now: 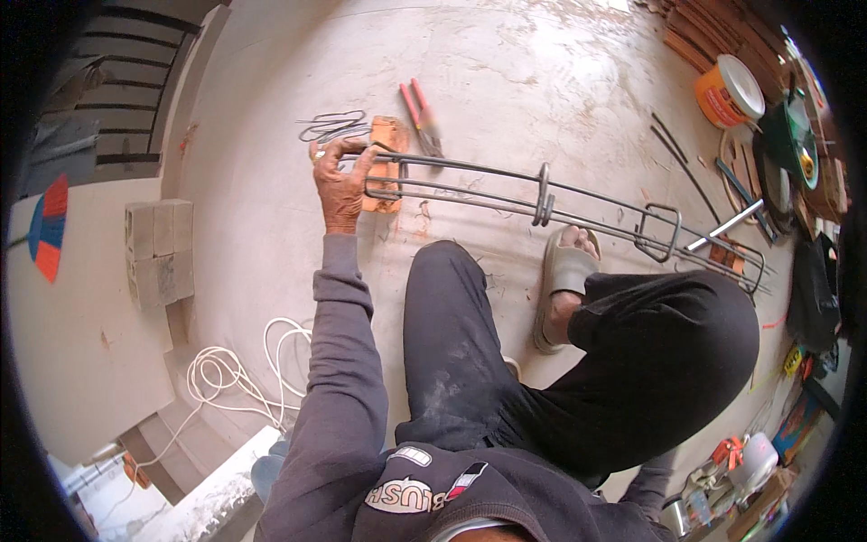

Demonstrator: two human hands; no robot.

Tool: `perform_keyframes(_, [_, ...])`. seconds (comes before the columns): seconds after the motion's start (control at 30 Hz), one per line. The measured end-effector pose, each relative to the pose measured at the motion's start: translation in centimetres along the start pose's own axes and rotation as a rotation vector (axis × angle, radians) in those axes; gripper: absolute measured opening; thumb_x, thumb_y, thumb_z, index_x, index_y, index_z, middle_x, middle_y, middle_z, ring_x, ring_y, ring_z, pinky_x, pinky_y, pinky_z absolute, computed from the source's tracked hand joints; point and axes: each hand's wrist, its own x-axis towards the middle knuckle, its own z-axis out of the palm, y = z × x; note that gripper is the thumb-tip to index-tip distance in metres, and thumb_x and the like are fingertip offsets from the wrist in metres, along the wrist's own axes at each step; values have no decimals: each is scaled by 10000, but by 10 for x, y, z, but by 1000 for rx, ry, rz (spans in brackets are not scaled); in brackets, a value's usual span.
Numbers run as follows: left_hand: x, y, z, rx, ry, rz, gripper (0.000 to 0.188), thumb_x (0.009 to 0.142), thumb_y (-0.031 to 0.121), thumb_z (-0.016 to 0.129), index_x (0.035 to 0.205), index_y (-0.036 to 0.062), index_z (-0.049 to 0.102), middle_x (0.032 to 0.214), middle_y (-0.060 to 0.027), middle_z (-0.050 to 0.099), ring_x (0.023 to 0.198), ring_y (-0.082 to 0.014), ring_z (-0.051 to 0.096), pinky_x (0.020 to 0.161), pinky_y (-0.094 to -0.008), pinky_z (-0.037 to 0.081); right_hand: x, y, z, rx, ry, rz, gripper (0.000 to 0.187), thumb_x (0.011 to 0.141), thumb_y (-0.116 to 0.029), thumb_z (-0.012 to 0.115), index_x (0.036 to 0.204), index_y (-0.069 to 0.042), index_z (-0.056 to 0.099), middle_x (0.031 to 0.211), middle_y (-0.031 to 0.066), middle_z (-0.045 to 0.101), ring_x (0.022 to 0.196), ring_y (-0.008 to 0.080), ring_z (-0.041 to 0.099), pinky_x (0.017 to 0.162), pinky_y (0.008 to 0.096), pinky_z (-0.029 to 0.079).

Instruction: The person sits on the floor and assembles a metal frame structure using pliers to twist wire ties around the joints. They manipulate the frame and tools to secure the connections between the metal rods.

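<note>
A long, narrow rebar cage (470,200) of dark rods and bent stirrups stretches across the floor. Its left end rests on an orange brick (387,131), and another brick (728,256) lies under its right end. My left hand (343,185) is closed around a rod at the left end, thumb and fingers on the metal. Several stirrups are bunched near the cage's middle. Just beyond the left brick lie red-handled pliers (421,113) and a bundle of thin tie wire (336,125). My right hand is out of sight; only its sleeve (648,483) shows at the lower right.
My sandalled foot (567,275) is close beside the cage. Loose rods (686,167), an orange-and-white bucket (728,92) and a green basin (791,144) stand or lie at the right. Grey blocks (161,253) and a coiled white cable (221,375) are on the left.
</note>
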Motion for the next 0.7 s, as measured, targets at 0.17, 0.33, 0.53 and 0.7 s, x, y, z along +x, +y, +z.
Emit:
perform_keyframes(0.17, [-2, 10, -10, -60, -68, -37, 155, 796, 127, 781, 917, 64, 707, 871, -37, 714, 903, -184, 645, 1127, -429, 250, 84, -156, 60, 390, -610, -128, 599, 964, -263, 617, 1467, -55, 365, 987, 18, 504, 874, 122, 516, 828, 300, 469])
perform_keyframes(0.33, [3, 4, -11, -48, -95, 8, 171, 796, 197, 772, 917, 99, 702, 852, -29, 708, 870, -213, 647, 1202, -497, 118, 154, -248, 135, -384, -703, -844, 544, 961, -181, 531, 1456, -1, 392, 1037, 64, 611, 715, 72, 537, 669, 205, 489])
perform_keyframes(0.53, [-4, 6, -23, 11, -161, -76, 250, 810, 236, 757, 992, 72, 710, 965, -64, 717, 974, -225, 647, 1219, -491, 99, 75, -336, 348, -345, -1220, -206, 572, 813, 12, 523, 1383, -39, 537, 1060, 190, 680, 696, 170, 664, 661, 296, 569])
perform_keyframes(0.7, [0, 4, -13, -43, -129, -85, 331, 780, 261, 789, 1040, 76, 700, 946, -61, 722, 962, -219, 665, 1219, -502, 89, 67, -311, 450, -1187, -901, -1312, 645, 828, 106, 490, 1435, -112, 484, 1231, 191, 572, 991, 299, 653, 883, 355, 561])
